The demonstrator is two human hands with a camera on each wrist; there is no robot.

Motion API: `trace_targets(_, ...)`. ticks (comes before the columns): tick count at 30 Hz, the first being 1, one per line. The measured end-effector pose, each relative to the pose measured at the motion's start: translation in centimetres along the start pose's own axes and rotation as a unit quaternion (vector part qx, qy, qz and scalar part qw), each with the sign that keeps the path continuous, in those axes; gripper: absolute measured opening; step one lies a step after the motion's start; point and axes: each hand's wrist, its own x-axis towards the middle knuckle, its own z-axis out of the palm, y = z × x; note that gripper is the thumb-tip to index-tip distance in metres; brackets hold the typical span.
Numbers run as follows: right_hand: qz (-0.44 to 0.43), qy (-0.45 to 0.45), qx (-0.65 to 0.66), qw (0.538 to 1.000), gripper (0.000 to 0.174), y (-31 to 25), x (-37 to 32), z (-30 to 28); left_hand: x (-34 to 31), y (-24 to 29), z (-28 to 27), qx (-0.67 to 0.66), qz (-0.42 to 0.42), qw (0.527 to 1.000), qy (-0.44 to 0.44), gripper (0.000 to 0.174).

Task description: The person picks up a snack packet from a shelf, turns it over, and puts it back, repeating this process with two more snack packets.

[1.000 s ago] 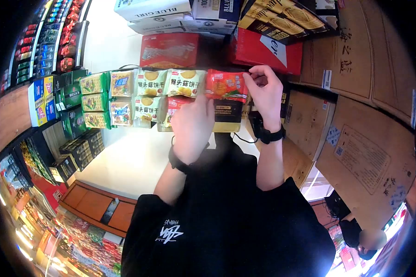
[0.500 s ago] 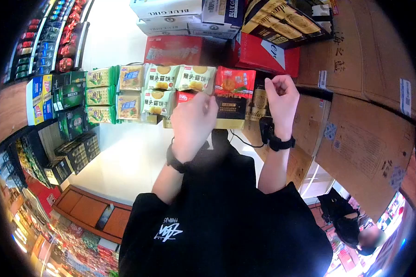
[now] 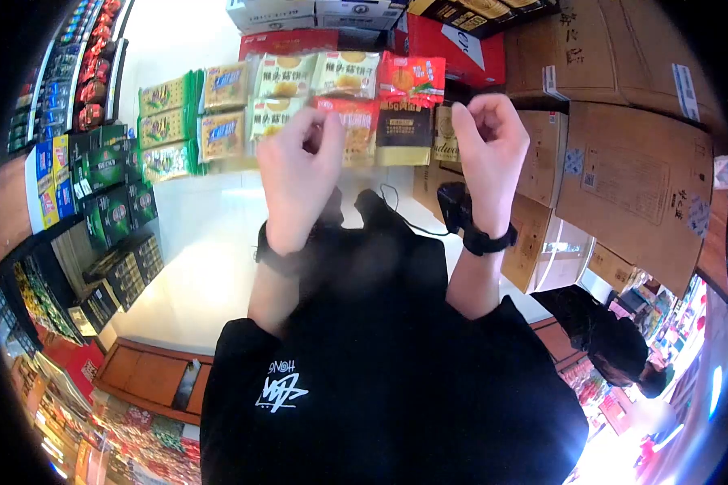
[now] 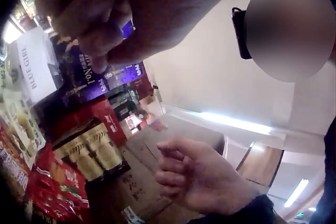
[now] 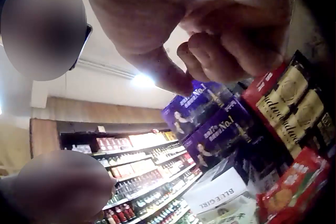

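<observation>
My left hand (image 3: 299,174) hovers over the front row of biscuit packets, fingers loosely curled and nothing between them. Just beyond its fingertips lies a red biscuit packet (image 3: 356,129), and its knuckles overlap a pale green biscuit packet (image 3: 273,113). To the right, my right hand (image 3: 493,162) hangs with loosely bent fingers, holding nothing, beside a gold-and-black beer box (image 3: 446,136). Another red biscuit packet (image 3: 412,77) ends the back row, left of that hand, with a black-and-gold box (image 3: 403,137) in front of it. In the left wrist view the right hand (image 4: 202,174) also appears empty.
Green-edged cracker packets (image 3: 163,128) and tan-and-blue packets (image 3: 222,87) fill the left of the rows. Behind stand a red box (image 3: 461,48) and white BLUE GIRL cartons (image 3: 271,14). Large brown cartons (image 3: 639,166) rise on the right. Another person (image 3: 615,347) is at lower right.
My right hand has let go of the red packet at the back row's right end and drawn away rightward. My left hand has pulled back from the front red packet, now more exposed.
</observation>
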Motion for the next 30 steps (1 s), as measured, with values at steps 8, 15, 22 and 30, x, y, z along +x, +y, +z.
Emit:
trace_targets(8,-0.042,-0.162,0.105,0.980,0.016,-3.3,-1.6,2.7,-5.6,1.3,-3.4,-0.012,-0.037,0.987,0.153,0.016)
trace_targets(15,-0.114,-0.345,0.137,0.922,0.013,-5.5,-5.7,5.6,-13.9,1.8,-7.0,0.025,-0.104,0.942,0.318,0.017)
trace_targets(22,-0.160,-0.495,0.160,0.839,0.014,-8.9,-12.8,9.7,-22.4,2.0,-11.6,0.040,-0.158,0.877,0.452,0.016)
trace_targets(30,-0.207,-0.597,0.182,0.754,0.013,-14.7,-26.9,15.2,-34.3,0.8,-20.0,0.059,-0.214,0.780,0.585,0.016)
